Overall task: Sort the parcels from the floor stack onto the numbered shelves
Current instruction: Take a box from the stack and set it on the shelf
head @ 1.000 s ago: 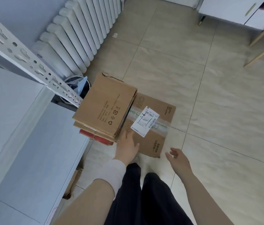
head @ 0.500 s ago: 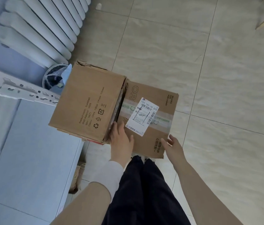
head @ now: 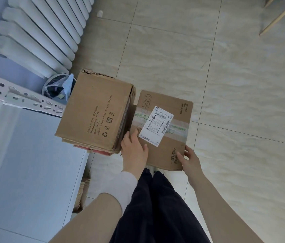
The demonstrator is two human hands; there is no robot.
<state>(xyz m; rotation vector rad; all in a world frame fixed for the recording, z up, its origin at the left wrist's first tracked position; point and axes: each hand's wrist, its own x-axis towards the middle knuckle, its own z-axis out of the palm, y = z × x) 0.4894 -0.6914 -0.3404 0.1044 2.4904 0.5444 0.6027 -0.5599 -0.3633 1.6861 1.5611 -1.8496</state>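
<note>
Between left hand (head: pixel 133 151) and right hand (head: pixel 189 159) sits the parcel (head: pixel 163 152) — held.

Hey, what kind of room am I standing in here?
Likely a home or small office room used for sorting parcels: a radiator by the wall, a tiled floor, a metal shelf rack, and a labelled box beside a box stack.

brown taped parcel (head: pixel 178 142) with a white barcode label (head: pixel 158 125) lying flat on the floor (head: pixel 225 85), sitting just beside a taller cardboard box (head: pixel 94 111) printed with dumbbell specs, that one sitting stacked over a flat red parcel (head: pixel 94 151) peeking out underneath
</note>
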